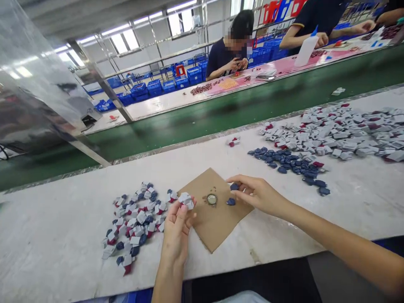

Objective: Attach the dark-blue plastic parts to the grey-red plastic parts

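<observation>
My left hand pinches a small light-grey piece with a bit of dark red above the left corner of a brown cardboard sheet. Between the fingertips of my right hand is a small dark-blue piece, held over the sheet's right side. Another dark-blue piece lies on the cardboard just below it. Mid-sheet sits a small round dish with a dark beaded rim, with brown specks around it.
Left of the sheet lies a pile of grey, red and blue joined pieces. To the right are loose dark-blue pieces and a large heap of grey-and-red pieces. Beyond a green strip, co-workers sit at another table near a white squeeze bottle.
</observation>
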`<state>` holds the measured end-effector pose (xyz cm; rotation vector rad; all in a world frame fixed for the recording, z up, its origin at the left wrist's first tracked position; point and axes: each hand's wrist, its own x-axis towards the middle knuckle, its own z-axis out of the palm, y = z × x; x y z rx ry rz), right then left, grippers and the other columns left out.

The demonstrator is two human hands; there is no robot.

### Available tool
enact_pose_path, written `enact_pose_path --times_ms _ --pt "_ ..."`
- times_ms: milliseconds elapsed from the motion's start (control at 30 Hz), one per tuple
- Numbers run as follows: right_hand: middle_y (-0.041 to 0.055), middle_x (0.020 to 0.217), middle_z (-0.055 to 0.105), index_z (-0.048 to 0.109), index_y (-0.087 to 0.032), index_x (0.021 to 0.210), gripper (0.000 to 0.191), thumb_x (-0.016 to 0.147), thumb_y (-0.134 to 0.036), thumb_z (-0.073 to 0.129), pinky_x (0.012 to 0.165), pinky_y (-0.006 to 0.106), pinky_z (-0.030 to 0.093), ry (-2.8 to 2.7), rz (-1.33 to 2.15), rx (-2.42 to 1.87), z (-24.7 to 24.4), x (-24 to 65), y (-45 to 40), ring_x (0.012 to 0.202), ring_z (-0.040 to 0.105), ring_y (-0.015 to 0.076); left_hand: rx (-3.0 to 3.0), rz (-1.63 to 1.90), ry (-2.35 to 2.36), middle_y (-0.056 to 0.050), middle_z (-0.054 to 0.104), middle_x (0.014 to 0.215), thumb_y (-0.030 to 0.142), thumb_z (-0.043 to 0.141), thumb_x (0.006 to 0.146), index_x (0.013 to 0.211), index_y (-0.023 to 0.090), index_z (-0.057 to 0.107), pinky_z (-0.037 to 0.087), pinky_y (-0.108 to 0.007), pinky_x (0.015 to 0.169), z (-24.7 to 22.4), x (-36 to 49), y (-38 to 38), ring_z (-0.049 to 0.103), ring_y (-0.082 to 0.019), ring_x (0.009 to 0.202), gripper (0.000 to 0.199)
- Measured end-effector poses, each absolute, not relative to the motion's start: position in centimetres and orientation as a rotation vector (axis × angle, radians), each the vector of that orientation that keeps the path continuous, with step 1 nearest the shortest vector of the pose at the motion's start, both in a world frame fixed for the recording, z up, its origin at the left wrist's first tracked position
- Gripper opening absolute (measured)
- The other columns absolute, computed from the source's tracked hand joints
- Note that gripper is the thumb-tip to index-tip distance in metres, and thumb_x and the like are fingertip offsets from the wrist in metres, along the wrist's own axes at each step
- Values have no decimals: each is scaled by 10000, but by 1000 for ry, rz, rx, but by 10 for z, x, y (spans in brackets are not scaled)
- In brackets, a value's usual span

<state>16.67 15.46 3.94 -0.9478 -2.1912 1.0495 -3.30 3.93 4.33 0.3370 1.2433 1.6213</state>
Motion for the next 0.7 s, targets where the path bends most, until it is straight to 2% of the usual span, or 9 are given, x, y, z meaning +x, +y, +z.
enact_pose_path --times_ms 167,267,400,467,600,700 --pt "-17 605 577 592 -193 902 154 813 -308 541 513 220 449 -2352 1095 -968 43 143 146 536 561 116 107 1754 1156 -3 705 862 258 811 536 780 214 667 523 -151 617 24 -45 22 661 -148 879 286" --pt "0 661 597 634 -191 902 152 798 -255 543 509 209 432 -2463 1058 -947 44 129 147 560 554 114 110 1775 1141 17 691 799 281 817 523 737 218 665 511 -150 546 16 -49 15 660 -122 755 270" --pt "42 838 641 631 -204 1010 242 825 -206 474 579 225 458 -2558 1018 -895 43 121 151 680 597 133 233 1725 1143 3 682 798 319 764 612 774 219 673 486 -155 529 10 -48 13 613 -99 692 211" --pt "53 839 640 634 -195 1004 235 838 -238 474 597 239 464 -2599 980 -891 43 119 153 709 600 148 264 1712 1152 5 678 778 314 753 631 783 224 674 484 -159 546 8 -47 14 599 -98 691 194" --pt "53 790 622 644 -178 956 212 840 -274 496 582 248 460 -2611 939 -908 41 118 155 648 582 142 296 1675 1191 -9 673 788 332 748 630 844 218 671 487 -182 546 8 -47 14 574 -107 683 254" --pt "66 830 620 646 -190 1011 251 862 -261 456 607 262 467 -2632 933 -882 41 117 156 690 590 151 322 1644 1216 -21 669 797 338 734 644 866 201 666 485 -193 546 10 -46 14 565 -111 678 269"
